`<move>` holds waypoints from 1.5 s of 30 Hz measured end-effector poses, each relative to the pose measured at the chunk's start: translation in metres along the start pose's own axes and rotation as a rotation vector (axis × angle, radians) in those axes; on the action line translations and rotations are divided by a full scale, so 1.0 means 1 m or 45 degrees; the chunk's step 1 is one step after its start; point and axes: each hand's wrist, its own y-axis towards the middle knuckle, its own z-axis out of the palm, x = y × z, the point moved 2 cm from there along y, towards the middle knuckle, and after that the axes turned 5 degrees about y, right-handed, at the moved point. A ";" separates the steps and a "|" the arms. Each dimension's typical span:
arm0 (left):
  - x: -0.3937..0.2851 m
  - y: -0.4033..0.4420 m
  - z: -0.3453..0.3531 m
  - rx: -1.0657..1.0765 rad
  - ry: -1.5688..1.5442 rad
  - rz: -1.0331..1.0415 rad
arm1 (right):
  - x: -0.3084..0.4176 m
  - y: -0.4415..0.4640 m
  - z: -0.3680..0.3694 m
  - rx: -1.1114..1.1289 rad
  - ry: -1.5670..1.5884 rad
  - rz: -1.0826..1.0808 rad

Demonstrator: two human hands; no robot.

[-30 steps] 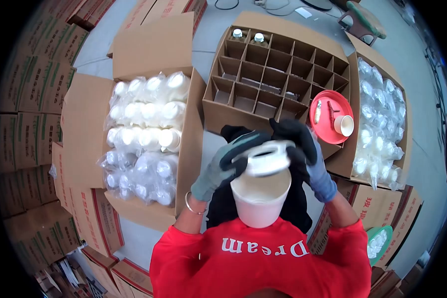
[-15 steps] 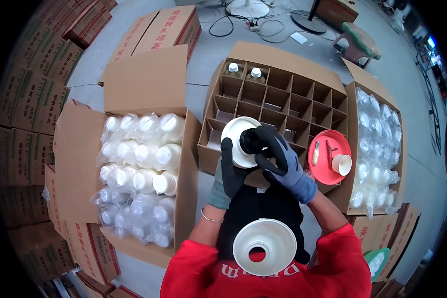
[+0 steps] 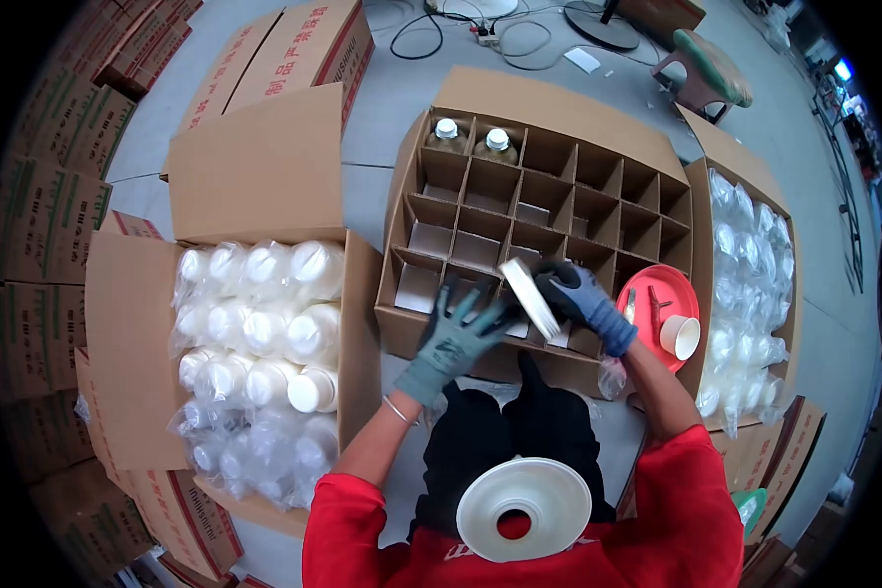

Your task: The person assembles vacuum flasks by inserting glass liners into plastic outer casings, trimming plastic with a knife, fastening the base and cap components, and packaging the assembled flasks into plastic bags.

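White disc up in the right hand, left hand spread wide

From my far-off seat I see the white disc (image 3: 529, 299) over the front of the divided box (image 3: 412, 329), up on its edge and leaning; it is held in the air, not set down; I take that to mean the work is part way through. The white bowl (image 3: 551, 503) with a round hole is apart from the disc, by the red shirt (image 3: 657, 510); I can't tell what holds it up.

In the divided box I count just two bottles, the first bottle (image 3: 446, 135) and the second bottle (image 3: 496, 147), side by side in the back row at the left; both have white caps on, so that much looks done; what is left, as far as I can judge, is that the disc is not joined to anything yet.

Now the grip; the right hand (image 3: 570, 294) is closed on the disc from its right side, though the fingers partly hide behind it; the left hand (image 3: 451, 341) is wide, fingers spread, and holds nothing that I can see; its tips are just beside the disc, and I can't tell if they touch; near the right hand is a red plate (image 3: 647, 284) with a small cup (image 3: 680, 337) on it.
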 end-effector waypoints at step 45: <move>-0.072 0.011 -0.264 -0.421 -1.487 -0.581 | 0.190 -0.167 -0.037 -0.264 0.960 -0.180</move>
